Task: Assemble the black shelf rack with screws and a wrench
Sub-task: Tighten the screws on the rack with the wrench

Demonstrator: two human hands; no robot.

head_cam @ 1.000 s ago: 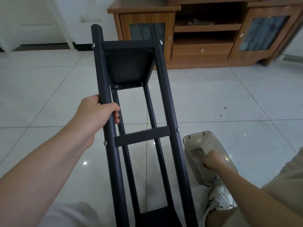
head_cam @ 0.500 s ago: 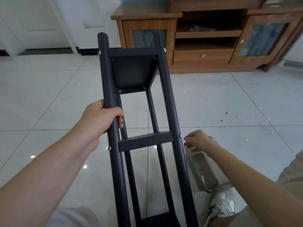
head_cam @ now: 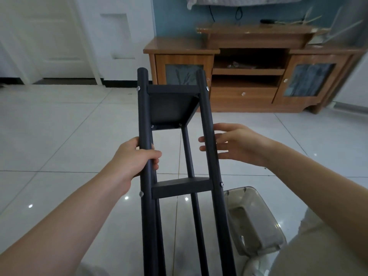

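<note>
A glossy white tile floor (head_cam: 59, 136) runs to a wooden cabinet (head_cam: 249, 96). The black rack (head_cam: 181, 188) rises between the person's arms, with round posts and flat shelves fixed by silver screws (head_cam: 141, 194). The left hand (head_cam: 133, 158) is clenched round the left post (head_cam: 145, 116). The right hand (head_cam: 239, 144) reaches behind the right post (head_cam: 209, 124), fingers straight, grasping nothing. A clear tub (head_cam: 256, 222) sits just beside the rack.

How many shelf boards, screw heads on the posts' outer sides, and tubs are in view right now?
Black flat shelf boards: 2
Silver round screw heads on the black round metal posts: 4
Translucent grey plastic tub: 1
Total: 7
</note>
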